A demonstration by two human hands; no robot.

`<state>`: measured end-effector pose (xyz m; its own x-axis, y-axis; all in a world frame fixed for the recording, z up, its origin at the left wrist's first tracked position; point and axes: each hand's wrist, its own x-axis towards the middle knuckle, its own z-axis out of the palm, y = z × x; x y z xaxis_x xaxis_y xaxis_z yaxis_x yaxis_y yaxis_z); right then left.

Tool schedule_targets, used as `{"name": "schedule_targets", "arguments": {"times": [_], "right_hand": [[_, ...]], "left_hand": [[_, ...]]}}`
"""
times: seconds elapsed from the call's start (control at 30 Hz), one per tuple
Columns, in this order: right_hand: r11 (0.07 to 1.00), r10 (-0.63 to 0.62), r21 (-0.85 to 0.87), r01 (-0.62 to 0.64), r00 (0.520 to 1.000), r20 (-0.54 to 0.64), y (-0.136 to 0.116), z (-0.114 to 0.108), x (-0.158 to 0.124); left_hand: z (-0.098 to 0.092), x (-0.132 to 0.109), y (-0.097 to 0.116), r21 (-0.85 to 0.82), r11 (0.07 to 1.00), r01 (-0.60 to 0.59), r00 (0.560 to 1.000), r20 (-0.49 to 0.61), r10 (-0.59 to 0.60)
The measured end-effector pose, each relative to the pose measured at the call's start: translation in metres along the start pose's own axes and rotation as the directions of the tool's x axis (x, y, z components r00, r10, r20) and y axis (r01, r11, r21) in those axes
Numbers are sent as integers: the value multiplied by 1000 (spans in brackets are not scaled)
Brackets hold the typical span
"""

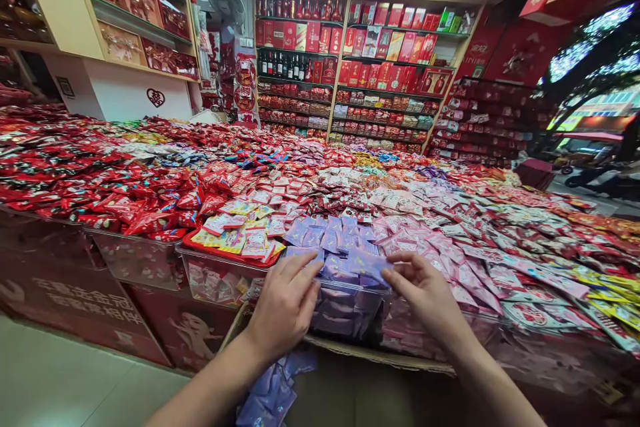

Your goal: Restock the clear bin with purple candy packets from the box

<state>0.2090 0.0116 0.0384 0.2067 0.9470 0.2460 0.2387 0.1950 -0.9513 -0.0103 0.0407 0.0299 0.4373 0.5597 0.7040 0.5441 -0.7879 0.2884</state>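
Observation:
Purple candy packets fill a clear plastic bin at the front edge of a big sweets display. My left hand rests on the near rim of that bin, fingers stretched onto the packets. My right hand pinches one purple packet by its edge with thumb and forefinger, just above the pile. More purple packets lie low down under my left wrist, in a cardboard box.
Pink packets lie to the right, yellow-pink ones in a red-rimmed tray to the left, red ones beyond. Shelves of red boxes and bottles line the back wall. Tiled floor at lower left; street at right.

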Motion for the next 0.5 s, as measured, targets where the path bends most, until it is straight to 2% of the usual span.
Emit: {"name": "schedule_targets", "arguments": {"times": [0.07, 0.17, 0.37, 0.5], "right_hand": [[989, -32, -146, 41, 998, 60, -2, 7, 20], [938, -75, -327, 111, 990, 120, 1, 23, 36], [772, -142, -582, 256, 962, 234, -2, 30, 36], [619, -176, -728, 296, 955, 238, -4, 29, 33]], "left_hand": [[2, 14, -4, 152, 988, -24, 997, 78, 12], [11, 24, -6, 251, 967, -48, 987, 159, 7], [16, 25, -8, 280, 954, -103, 976, 215, 43], [15, 29, -10, 282, 950, -137, 961, 270, 58]]}}
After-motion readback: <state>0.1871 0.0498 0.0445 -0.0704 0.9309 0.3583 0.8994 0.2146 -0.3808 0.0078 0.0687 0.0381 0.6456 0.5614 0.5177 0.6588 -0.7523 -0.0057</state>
